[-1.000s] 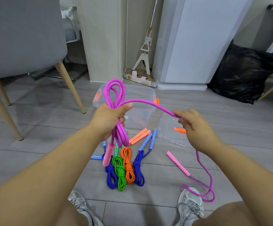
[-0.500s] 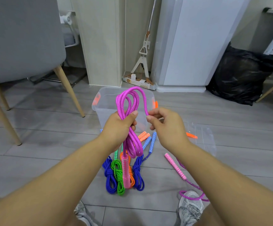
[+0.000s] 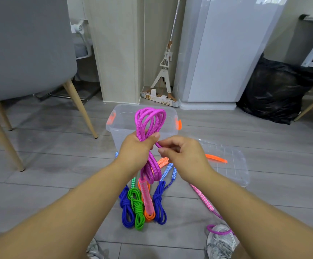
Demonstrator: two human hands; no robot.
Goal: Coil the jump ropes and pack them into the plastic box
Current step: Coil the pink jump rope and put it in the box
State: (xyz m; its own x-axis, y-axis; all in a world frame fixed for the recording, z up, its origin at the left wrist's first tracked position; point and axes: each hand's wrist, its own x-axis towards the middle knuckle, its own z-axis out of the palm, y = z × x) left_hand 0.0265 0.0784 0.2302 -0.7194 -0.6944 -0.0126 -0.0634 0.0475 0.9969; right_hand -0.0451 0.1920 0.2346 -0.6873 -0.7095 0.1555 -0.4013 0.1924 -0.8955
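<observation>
The pink jump rope (image 3: 149,118) is gripped as a bundle of loops in the left hand (image 3: 135,149), in front of the plastic box (image 3: 118,128) on the floor. One strand is pinched by the right hand (image 3: 186,157) just beside it. Print on the mop base (image 3: 159,99) is too small to be read.

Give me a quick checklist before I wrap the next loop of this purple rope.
1. Left hand grips the purple rope loops: ok.
2. Right hand pinches the free strand: ok.
3. Far handle free to drag: cannot tell; the tail loops by the shoe.
4. Box open, lid on the floor beside it: ok.
5. Other ropes packed: not ok, they lie coiled on the floor.
</observation>
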